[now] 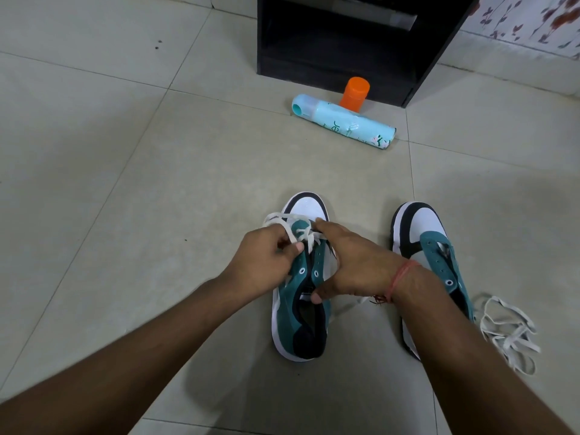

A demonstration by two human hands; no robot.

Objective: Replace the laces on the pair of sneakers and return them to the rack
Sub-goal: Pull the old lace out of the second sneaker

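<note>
Two teal, white and black sneakers stand on the tiled floor, toes pointing away from me. The left sneaker point(301, 312) has a white lace point(309, 240) threaded through its front eyelets. My left hand point(265, 259) pinches that lace beside the eyelets. My right hand point(351, 265) lies over the sneaker's right side, fingers near the front eyelets and thumb on the tongue. The right sneaker point(423, 233) has bare eyelets and is partly hidden by my right forearm. A loose white lace point(508, 334) lies in a heap to its right.
A black rack point(345, 54) stands on the floor ahead. In front of it lie a light blue spray can point(342, 122) on its side and an orange-capped container point(354, 92) standing upright. A patterned wall point(527, 23) is at the top right.
</note>
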